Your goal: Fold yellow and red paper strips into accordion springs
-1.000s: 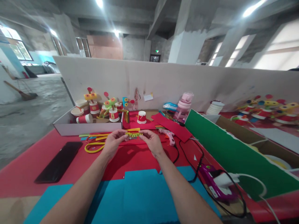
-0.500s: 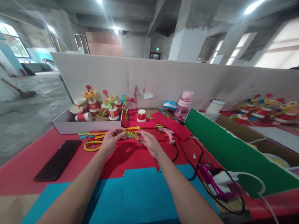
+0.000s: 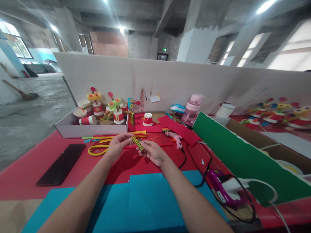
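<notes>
"Head view, near the centre: what's being held there?"

"A little pleated paper spring (image 3: pixel 137 143), yellow-green, zigzag-ridged like a tiny accordion. It's up above the table (image 3: pixel 29 168), which has a smooth red covering."

"How is it gripped?"

"At both ends. The left hand (image 3: pixel 118 145) pinches one between thumb and fingertip, and the right hand (image 3: pixel 154 152) has the other between its thumb and curled fingers."

"Which way does it point?"

"Slantwise: its long axis runs from ten o'clock, at the left hand, down to four o'clock, at the right."

"And round about it?"

"With the spring as the dial's centre, a tapered red-and-white cup (image 3: pixel 147 121) stands at one o'clock. A pink glue gun (image 3: pixel 176 138), smooth as moulded plastic, lies at three. Matte blue sheets (image 3: pixel 150 200) spread flat at six. Between eight and nine lies a slim black phone (image 3: pixel 62 164), a flat oblong slab, with a thick yellow loop (image 3: pixel 96 154) nearer in."
</notes>
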Available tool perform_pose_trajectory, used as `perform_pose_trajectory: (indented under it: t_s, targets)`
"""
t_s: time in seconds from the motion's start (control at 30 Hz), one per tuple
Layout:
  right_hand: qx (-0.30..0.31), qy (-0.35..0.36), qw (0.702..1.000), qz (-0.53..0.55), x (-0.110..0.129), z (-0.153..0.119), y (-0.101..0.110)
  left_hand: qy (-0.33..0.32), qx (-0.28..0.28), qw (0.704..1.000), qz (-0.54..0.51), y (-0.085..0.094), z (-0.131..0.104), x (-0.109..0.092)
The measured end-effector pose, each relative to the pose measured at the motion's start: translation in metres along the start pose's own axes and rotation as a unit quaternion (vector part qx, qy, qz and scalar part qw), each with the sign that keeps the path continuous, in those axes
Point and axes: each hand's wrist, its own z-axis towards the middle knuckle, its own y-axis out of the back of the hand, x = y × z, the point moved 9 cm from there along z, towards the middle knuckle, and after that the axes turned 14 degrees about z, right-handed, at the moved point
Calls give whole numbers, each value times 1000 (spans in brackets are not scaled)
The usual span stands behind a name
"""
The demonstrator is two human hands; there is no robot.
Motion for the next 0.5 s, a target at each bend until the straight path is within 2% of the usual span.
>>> perform_pose_trajectory:
  t_s: [0.1,0.2,0.37,0.5]
  targets:
    - [-36,45,997,-48,8,2,7,-20,-7,999,41,5,0,-4]
    - [-62,88,990,-95,15,5,12,-89,-13,988,128,7,-2,-22]
    - [-55,131,976,-167,21,5,9,-181,19,931,317,-9,-7,-42]
    - [-38,134,972,-187,20,3,5,-214,19,901,377,-20,-10,-42]
